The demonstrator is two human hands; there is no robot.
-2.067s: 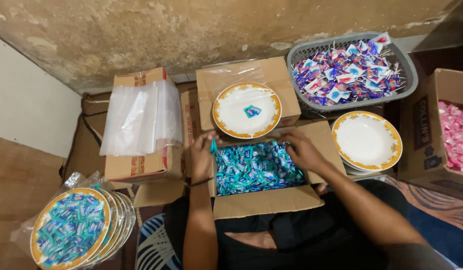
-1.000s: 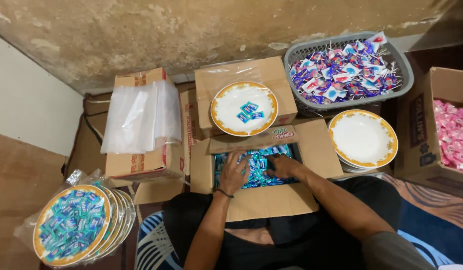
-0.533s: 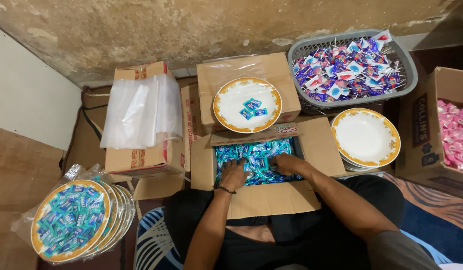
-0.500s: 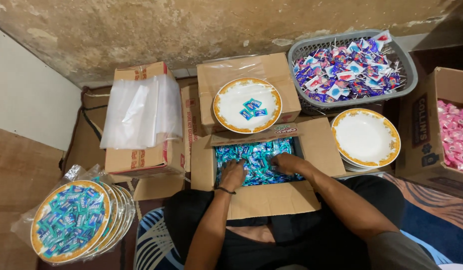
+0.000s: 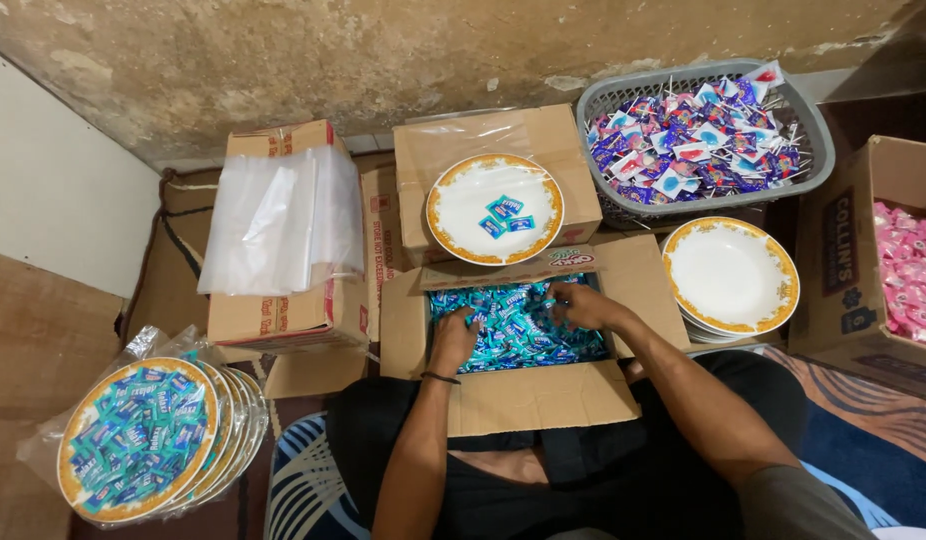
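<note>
An open cardboard box (image 5: 523, 400) in front of me is full of small blue wrapped candies (image 5: 513, 330). My left hand (image 5: 453, 338) rests in the candies at the box's left side, fingers curled into them. My right hand (image 5: 581, 303) is in the candies at the upper right, fingers closed around some. Just beyond the box, a white plate with a gold rim (image 5: 495, 208) sits on a closed cardboard box and carries three blue candies (image 5: 503, 214).
A stack of empty gold-rimmed plates (image 5: 731, 275) stands at right. A grey basket (image 5: 813, 130) holds mixed wrapped sweets, a box (image 5: 843, 250) holds pink ones. Clear plastic bags (image 5: 283, 215) lie on a left box. Bagged filled plates (image 5: 143, 435) sit at bottom left.
Both hands came down from the box's far edge into the candies. The plate ahead went from one or two candies to three. The hands keep shifting among the candies.
</note>
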